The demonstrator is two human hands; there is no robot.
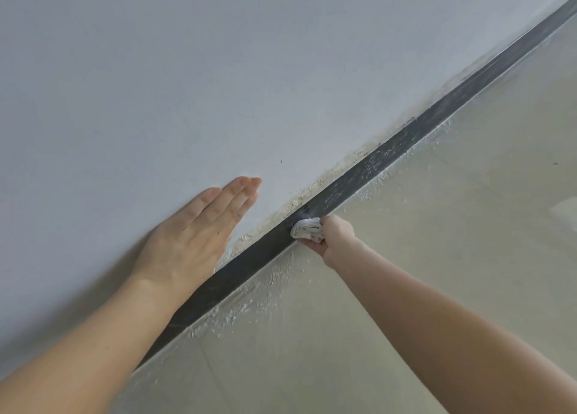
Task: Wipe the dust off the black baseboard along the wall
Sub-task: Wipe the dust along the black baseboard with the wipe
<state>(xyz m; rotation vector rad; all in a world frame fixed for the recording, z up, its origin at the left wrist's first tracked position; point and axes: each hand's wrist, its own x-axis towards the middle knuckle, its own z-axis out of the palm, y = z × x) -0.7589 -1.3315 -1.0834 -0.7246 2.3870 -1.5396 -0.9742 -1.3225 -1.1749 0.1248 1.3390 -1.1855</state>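
The black baseboard (387, 151) runs diagonally from lower left to upper right where the white wall (187, 70) meets the floor. White dust speckles it beyond my right hand; the stretch toward the lower left looks darker. My right hand (335, 237) grips a crumpled white cloth (307, 227) and holds it against the baseboard. My left hand (199, 232) lies flat on the wall above the baseboard, fingers straight and together.
The beige floor (437, 226) fills the lower right, with white crumbs and dust along its edge beside the baseboard. The wall's bottom edge above the baseboard is chipped and stained.
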